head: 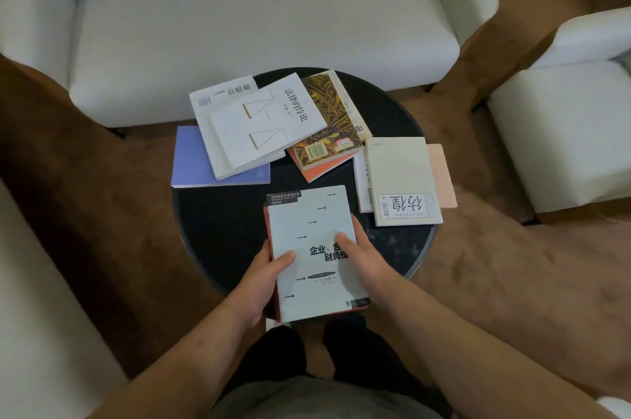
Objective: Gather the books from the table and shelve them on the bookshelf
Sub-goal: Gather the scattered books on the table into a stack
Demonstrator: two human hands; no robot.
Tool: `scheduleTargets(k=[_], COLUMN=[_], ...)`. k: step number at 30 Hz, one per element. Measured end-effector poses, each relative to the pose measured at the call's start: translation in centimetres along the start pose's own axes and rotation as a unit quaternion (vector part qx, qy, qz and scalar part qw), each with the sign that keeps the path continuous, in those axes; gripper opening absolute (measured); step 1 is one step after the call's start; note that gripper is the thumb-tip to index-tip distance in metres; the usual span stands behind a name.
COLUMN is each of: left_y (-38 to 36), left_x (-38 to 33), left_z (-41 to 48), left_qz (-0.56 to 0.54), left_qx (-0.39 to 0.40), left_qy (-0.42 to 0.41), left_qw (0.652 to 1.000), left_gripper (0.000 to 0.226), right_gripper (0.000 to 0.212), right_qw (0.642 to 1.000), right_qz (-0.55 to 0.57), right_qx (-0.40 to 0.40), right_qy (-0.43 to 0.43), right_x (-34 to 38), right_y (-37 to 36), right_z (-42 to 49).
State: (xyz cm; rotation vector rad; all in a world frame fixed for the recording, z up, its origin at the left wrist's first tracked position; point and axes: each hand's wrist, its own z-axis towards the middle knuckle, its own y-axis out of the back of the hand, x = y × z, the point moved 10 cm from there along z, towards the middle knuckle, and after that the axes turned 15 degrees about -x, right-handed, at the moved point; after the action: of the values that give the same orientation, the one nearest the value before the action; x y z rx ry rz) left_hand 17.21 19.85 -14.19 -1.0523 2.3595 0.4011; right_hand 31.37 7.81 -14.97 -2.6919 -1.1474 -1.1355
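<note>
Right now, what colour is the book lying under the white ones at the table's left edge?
The book is plain blue-violet, seen best in the head view.

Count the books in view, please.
11. Two held: arrows book, red book. Left: blue book, barcoded book, triangles book. Centre: patterned book, orange book, beige book. Right: cream book, white book, pink book. More may be hidden.

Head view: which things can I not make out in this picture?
Bookshelf: outside the head view's frame.
Red book: only an edge shows under the grey book.
Grey book's title: its end is covered by the right hand.
Pink book: mostly hidden under the cream book.
</note>
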Motion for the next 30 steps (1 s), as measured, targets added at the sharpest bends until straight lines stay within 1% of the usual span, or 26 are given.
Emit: scheduleTargets(k=[3,5,9,13,17,19,20,21,22,23,24,25,26,27,28,30], left_y=[-1.4,-2.2,-2.4,-2.1,-1.9,-1.8,-1.4,-1.1,-1.2,-1.9,-3.2,-5.0,-6.9,-8.8,-10.5,-12.6], left_x=[-0.5,-0.8,-1.1,-1.5,-1.5,-2.3,-3.1,-4.4,-6.1,-7.9,-9.7,-11.3,-12.5,-13.2,-13.6,-13.2], left_z=[0.1,0.3,0.3,0.0,0.0,-0.3,-0.5,-0.9,-1.5,-2.4,-3.3,-4.0,-4.3,-4.0,-3.6,-1.9], left_qz=[-0.024,-0.038,-0.009,0.013,0.031,0.064,0.096,0.144,0.205,0.275,0.337,0.379,0.406,0.433,0.469,0.543], left_qx=[-0.027,-0.045,-0.079,-0.084,-0.106,-0.141,-0.180,-0.228,-0.270,-0.299,-0.311,-0.302,-0.279,-0.248,-0.221,-0.193], left_qy=[-0.005,-0.006,-0.021,-0.029,-0.025,-0.044,-0.071,-0.113,-0.162,-0.218,-0.273,-0.325,-0.368,-0.399,-0.420,-0.440], left_qw=[0.999,0.998,0.997,0.996,0.994,0.987,0.976,0.956,0.927,0.887,0.846,0.812,0.789,0.769,0.745,0.688], left_gripper=[0.037,0.035,0.038,0.036,0.042,0.055,0.065,0.074,0.081,0.084,0.082,0.076,0.068,0.062,0.059,0.064], right_gripper=[0.064,0.064,0.065,0.063,0.058,0.049,0.044,0.037,0.031,0.024,0.016,0.012,0.013,0.019,0.030,0.052], right_qw=[0.998,0.997,0.995,0.993,0.986,0.985,0.984,0.982,0.982,0.983,0.982,0.977,0.967,0.954,0.941,0.915], right_qz=[-0.046,-0.060,-0.071,-0.072,-0.101,-0.092,-0.097,-0.114,-0.127,-0.134,-0.136,-0.147,-0.174,-0.206,-0.239,-0.309], right_qx=[0.017,0.015,0.040,0.050,0.083,0.114,0.126,0.119,0.090,0.042,-0.011,-0.063,-0.115,-0.159,-0.194,-0.237], right_qy=[0.035,0.047,0.066,0.078,0.102,0.086,0.085,0.095,0.108,0.121,0.130,0.139,0.148,0.149,0.140,0.106], right_x=[1.0,1.4,1.9,2.5,3.3,3.8,4.0,4.3,4.6,5.1,5.6,6.2,6.7,7.1,7.1,6.3], right_y=[0.9,1.8,2.0,1.9,2.3,2.8,3.3,4.2,5.7,7.7,10.2,12.8,15.3,17.7,19.7,22.5], right_z=[0.6,1.1,1.1,0.9,0.9,0.5,0.5,0.9,1.6,2.5,3.5,4.3,5.2,6.1,7.2,9.7])
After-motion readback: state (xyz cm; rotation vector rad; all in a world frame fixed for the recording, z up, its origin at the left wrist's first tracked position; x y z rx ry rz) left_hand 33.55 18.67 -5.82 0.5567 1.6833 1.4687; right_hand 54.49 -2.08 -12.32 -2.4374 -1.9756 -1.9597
